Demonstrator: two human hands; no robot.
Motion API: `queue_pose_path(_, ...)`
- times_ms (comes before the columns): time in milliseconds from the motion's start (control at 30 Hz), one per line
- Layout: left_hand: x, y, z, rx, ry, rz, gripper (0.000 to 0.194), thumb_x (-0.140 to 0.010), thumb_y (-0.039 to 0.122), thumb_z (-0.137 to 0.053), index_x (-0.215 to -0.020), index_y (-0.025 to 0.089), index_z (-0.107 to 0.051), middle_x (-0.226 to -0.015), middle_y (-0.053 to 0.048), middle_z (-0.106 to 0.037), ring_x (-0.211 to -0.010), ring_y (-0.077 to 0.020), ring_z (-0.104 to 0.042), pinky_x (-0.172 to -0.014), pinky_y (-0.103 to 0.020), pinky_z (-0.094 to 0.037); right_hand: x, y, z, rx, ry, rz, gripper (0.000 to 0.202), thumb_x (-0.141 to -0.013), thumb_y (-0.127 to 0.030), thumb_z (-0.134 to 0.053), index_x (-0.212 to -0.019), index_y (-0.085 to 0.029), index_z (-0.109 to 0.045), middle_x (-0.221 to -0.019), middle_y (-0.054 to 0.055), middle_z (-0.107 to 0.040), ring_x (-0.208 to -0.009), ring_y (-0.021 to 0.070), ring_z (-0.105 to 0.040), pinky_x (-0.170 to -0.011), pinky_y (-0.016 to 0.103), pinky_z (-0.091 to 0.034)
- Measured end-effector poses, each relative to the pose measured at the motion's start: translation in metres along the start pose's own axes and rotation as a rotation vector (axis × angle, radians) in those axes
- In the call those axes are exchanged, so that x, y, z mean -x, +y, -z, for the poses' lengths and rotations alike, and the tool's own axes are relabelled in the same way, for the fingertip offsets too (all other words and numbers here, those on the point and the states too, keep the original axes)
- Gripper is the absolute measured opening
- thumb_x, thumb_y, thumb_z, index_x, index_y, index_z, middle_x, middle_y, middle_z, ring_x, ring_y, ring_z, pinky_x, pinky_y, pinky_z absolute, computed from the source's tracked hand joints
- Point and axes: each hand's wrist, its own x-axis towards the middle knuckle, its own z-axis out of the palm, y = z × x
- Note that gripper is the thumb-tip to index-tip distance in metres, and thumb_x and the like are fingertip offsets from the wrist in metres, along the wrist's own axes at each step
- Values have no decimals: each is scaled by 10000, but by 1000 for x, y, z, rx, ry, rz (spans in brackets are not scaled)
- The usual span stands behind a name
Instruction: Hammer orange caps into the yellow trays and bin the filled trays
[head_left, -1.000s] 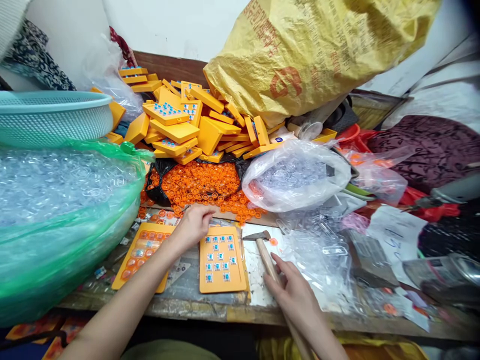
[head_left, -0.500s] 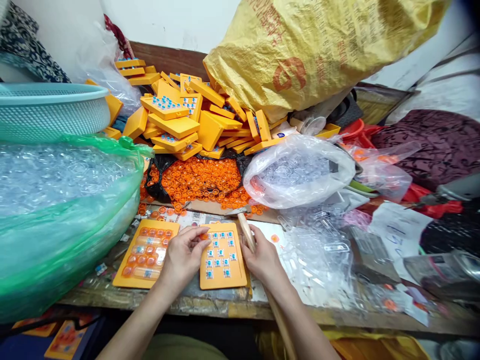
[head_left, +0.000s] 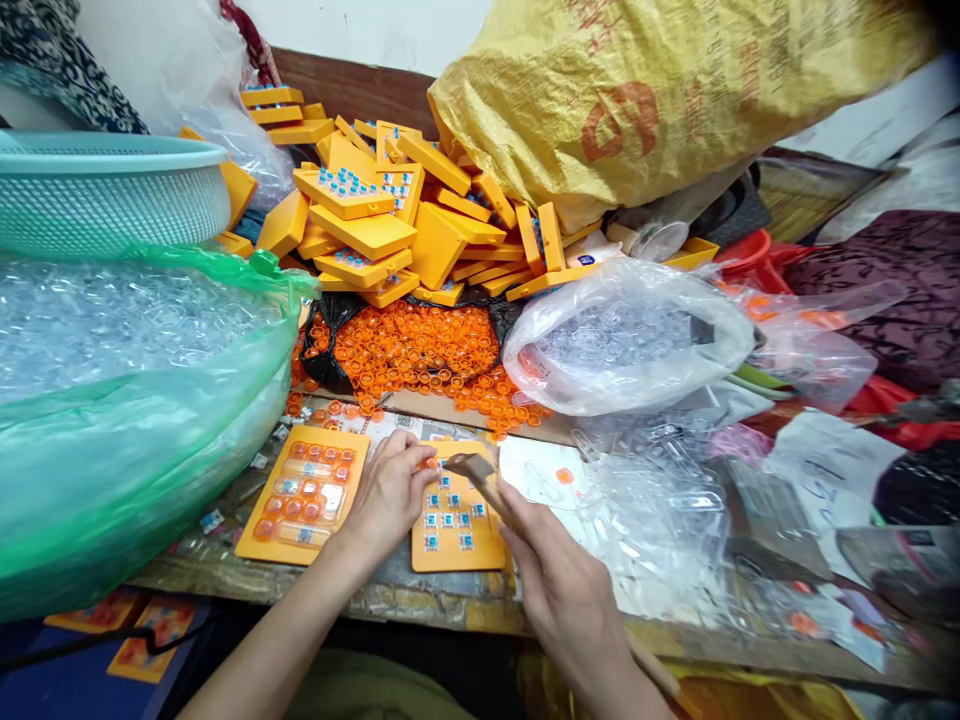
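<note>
A yellow panel with several blue-and-clear switches lies flat before me. At its upper left corner my left hand pinches a small orange cap, mostly hidden by the fingers. My right hand grips the wooden handle of a hammer. The hammer's metal head hangs over the panel's upper part, just right of my left fingertips, hiding some switches. Left of my left hand rests a second yellow panel, filled with orange caps and long clear keycaps.
Loose orange caps spill from a black bag behind the panels. Yellow panels are heaped at the back. A green bag of clear pieces stands left, a white bag right. Clear plastic pieces lie on the right side.
My right hand has swung the hammer head left, from beyond the panel's top right edge to over the panel. My left hand stays at the upper left corner. The view has shifted slightly.
</note>
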Motion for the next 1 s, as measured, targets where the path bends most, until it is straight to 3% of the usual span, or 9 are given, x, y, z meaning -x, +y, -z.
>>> queue_pose_path(200, 0, -8, -1, 132, 40, 36, 115, -800, 201, -651, -883, 143, -705, -873, -39, -570, -782, -153, -579, -747, -291, -512, -12, -12, -4, -58, 107, 57, 598, -912, -53, -440, -1436, -325, -349, -1012, 39, -660, -847, 126, -658, -722, 220, -517)
queue_pose_path(367, 0, -10, 1, 133, 50, 47, 101, -798, 241, -657, -813, 165, -723, -818, -18, -536, -725, -139, -554, -707, -286, -505, -13, -12, -8, 17, 17, 19, 543, -910, -73, -416, -1400, -306, -432, -915, 31, -664, -701, 124, -649, -632, 212, -515)
queue_pose_path(500, 0, -6, 2, 119, 63, 44, 101, -786, 262, -678, -806, 179, -732, -804, -13, -534, -717, -141, -554, -688, -276, -496, -11, -9, -12, 12, 65, 6, 623, -886, -42, -392, -1442, -321, -354, -982, 41, -654, -760, 139, -647, -659, 229, -511)
queue_pose_path(633, 1, -2, 5, 50, 11, 47, 107, -807, 231, -650, -776, 171, -734, -823, -25, -532, -772, -161, -571, -726, -288, -485, -11, -10, -14, 200, -53, 2, 624, -849, -22, -349, -1397, -306, -445, -767, 14, -617, -569, 137, -585, -509, 215, -456)
queue_pose_path(733, 1, 1, 7, 11, -30, 56, 151, -840, 205, -597, -794, 155, -732, -852, -44, -540, -786, -172, -579, -751, -304, -486, -14, -13, -12, 263, -72, 13, 591, -848, -28, -340, -1371, -257, -490, -735, 19, -606, -539, 140, -572, -470, 215, -436)
queue_pose_path(1000, -2, 6, 15, -87, -87, 13, 189, -862, 188, -541, -829, 181, -726, -887, -55, -577, -842, -193, -596, -793, -315, -499, -12, -10, -10, 40, 11, -9, 629, -854, -17, -363, -1423, -283, -403, -929, 38, -658, -710, 128, -634, -650, 216, -514)
